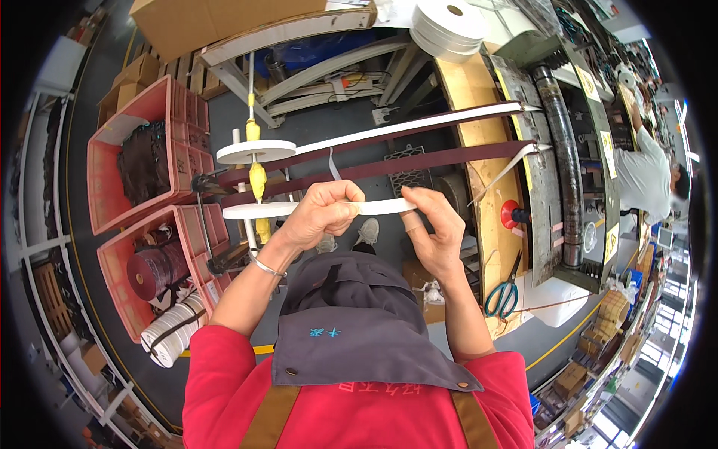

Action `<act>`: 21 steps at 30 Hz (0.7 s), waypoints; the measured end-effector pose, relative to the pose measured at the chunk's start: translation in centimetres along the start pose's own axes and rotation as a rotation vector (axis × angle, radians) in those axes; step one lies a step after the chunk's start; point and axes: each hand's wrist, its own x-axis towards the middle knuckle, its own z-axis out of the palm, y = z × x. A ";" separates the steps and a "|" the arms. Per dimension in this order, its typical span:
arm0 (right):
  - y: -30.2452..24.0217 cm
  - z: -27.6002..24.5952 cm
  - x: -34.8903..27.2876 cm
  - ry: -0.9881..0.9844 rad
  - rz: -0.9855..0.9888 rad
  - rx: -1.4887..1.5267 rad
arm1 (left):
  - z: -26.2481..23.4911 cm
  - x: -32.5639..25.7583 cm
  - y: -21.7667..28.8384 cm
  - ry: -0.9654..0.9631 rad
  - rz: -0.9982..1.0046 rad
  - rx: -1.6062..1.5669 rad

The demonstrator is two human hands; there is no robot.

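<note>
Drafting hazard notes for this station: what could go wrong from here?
1. The flat white strip is pinched between the left hand and right hand; if either grip loosens, it could slip or twist.
2. The teal-handled scissors lie on the pale wooden board near the right forearm; a sweep of that arm might knock them off.

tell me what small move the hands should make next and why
Probably ease the right hand toward the loose white strip near the dark roller, with the white tape pinched: the tape spans from the left hand to the right, and that strip droops beside the lower maroon band instead of lying along it.
</note>
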 end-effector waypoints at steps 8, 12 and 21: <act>2.5 -4.4 -2.8 0.119 0.788 0.341 | 1.0 4.8 -2.1 -0.031 0.014 0.951; 4.9 -6.7 -4.8 0.226 0.895 0.404 | 2.6 7.8 -4.4 -0.100 -0.019 1.053; 5.9 -14.1 -18.8 0.377 0.935 -0.714 | 5.3 15.6 -10.2 -0.257 -0.278 0.658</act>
